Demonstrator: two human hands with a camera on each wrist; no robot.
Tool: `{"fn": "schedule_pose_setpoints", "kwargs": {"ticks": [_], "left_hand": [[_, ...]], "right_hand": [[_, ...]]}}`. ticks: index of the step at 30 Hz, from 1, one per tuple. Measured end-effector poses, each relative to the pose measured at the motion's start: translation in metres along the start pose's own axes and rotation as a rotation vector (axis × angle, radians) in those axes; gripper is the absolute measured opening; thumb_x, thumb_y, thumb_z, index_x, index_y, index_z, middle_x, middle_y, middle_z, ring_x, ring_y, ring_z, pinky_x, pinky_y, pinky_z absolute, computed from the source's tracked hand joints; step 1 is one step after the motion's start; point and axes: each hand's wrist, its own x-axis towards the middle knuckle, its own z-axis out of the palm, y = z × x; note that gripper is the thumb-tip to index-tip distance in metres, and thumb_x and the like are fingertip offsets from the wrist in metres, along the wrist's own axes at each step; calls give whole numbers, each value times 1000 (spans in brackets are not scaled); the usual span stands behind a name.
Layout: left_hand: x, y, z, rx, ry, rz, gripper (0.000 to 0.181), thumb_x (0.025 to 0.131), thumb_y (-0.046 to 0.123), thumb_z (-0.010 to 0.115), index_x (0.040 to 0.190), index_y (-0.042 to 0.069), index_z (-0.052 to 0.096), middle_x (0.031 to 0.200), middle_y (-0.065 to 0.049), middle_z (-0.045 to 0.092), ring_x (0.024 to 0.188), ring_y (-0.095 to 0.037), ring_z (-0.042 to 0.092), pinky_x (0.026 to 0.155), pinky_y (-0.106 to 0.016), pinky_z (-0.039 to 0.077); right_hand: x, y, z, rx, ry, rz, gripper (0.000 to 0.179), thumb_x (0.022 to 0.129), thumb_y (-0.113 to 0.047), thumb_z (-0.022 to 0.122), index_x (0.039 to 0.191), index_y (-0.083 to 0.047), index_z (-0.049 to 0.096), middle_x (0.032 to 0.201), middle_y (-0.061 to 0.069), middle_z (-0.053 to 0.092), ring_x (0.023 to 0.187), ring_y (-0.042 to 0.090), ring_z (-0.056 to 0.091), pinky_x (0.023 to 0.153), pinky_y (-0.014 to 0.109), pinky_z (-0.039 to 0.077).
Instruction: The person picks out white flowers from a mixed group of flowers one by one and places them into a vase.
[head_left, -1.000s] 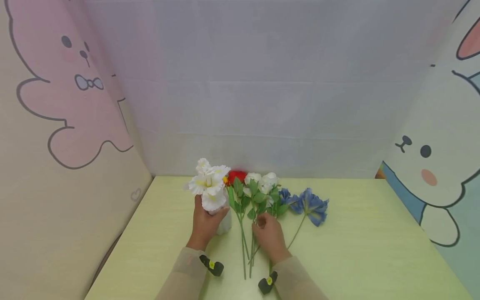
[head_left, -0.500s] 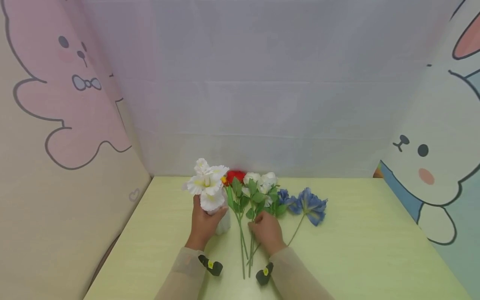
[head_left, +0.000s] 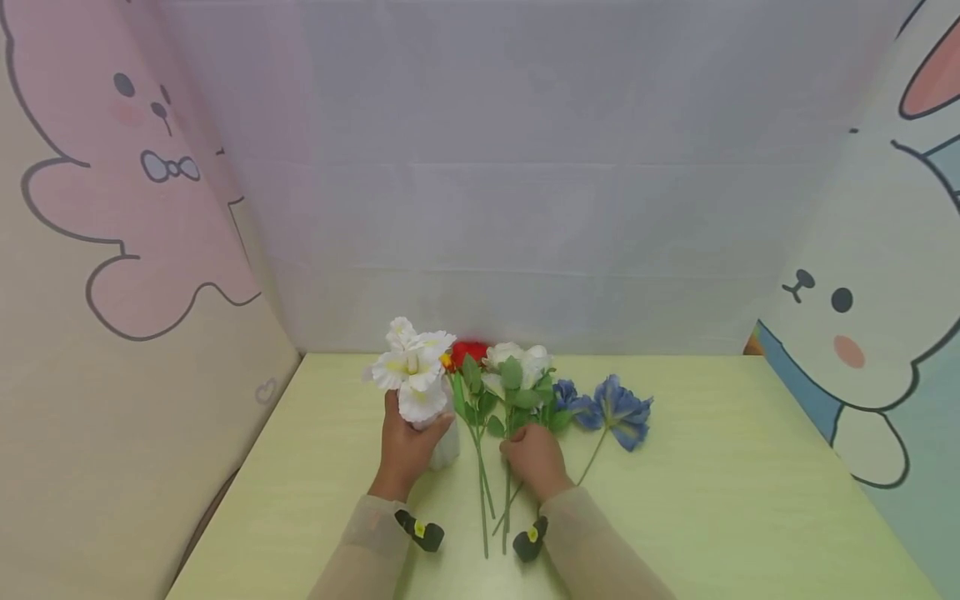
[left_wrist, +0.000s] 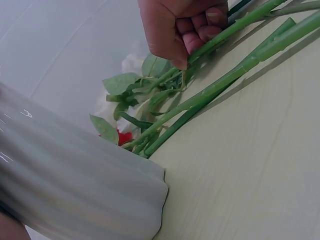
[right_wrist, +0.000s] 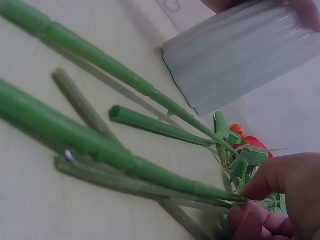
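Observation:
My left hand (head_left: 407, 446) grips a white ribbed vase (head_left: 447, 442) at the left of the flowers. A large white flower with yellow-tinged petals (head_left: 412, 371) stands out of its top. My right hand (head_left: 536, 460) pinches a green stem (right_wrist: 170, 181) between thumb and fingertips, just below the leaves. This stem leads up to white roses (head_left: 531, 363), and the left wrist view shows it slanting over the table under the right hand (left_wrist: 192, 25). Beside it lies another green stem (head_left: 482, 500), its leaves close to the vase.
A red flower (head_left: 470, 353) lies behind the leaves, near the back wall. To the right are blue flowers (head_left: 621, 412) on thin stems. The pale yellow table (head_left: 735, 483) extends to the right, bounded by cloth walls with cartoon prints.
My right hand's fingers have closed on a stem, and its white rose and leaves have shifted slightly toward the neighbouring one. My left hand stays on the vase.

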Motion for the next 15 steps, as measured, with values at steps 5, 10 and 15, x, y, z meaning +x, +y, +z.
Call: {"fn": "schedule_pose_setpoints", "kwargs": {"ticks": [5, 10, 15], "left_hand": [[0, 0, 0, -5, -6, 1, 88, 83, 14, 88, 150, 16, 31, 144, -3, 48, 129, -25, 50, 109, -54, 39], [0, 0, 0, -17, -7, -4, 86, 84, 13, 88, 149, 17, 32, 143, -3, 48, 129, -24, 51, 109, -52, 39], [-1, 6, 2, -24, -2, -34, 86, 84, 5, 86, 149, 13, 31, 145, -8, 48, 130, -28, 49, 110, -54, 37]], "right_hand": [[3, -1, -3, 25, -26, 26, 16, 87, -23, 73, 83, -8, 70, 75, 3, 66, 68, 20, 61, 64, 38, 52], [3, -1, -5, 65, -89, 36, 15, 88, -21, 72, 85, -6, 70, 69, 5, 66, 63, 20, 63, 68, 39, 54], [1, -4, -8, 120, -148, 36, 14, 87, -15, 72, 90, -2, 68, 75, 8, 66, 65, 20, 64, 69, 39, 55]]}}
